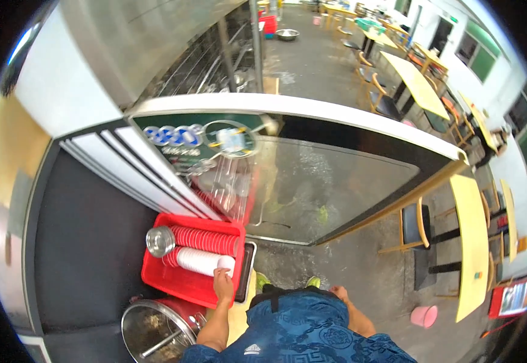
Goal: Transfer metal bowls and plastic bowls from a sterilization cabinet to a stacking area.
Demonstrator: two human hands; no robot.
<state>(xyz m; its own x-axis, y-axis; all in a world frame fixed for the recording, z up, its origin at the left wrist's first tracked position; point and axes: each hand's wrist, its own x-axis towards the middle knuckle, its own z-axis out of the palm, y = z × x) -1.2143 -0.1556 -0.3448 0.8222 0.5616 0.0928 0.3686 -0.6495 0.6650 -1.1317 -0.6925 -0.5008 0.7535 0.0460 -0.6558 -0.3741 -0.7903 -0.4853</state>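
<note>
A red plastic tub lies before me on the left, with nested stacks of cups in it. One row is of red cups with pale rims; the nearer row is mostly white cups. At that row's right end, the fingers of my left hand grip the edge of a pale pinkish cup. A stack of clear glass bowls sits at the tub's left end. My right hand hangs by my hip, its fingers partly hidden and nothing visible in it.
Below the tub stands a round steel drum with a metal bar across it. A glass-fronted cabinet rises ahead. To the right are yellow tables, wooden chairs and a pink bin. Another person sits farther off.
</note>
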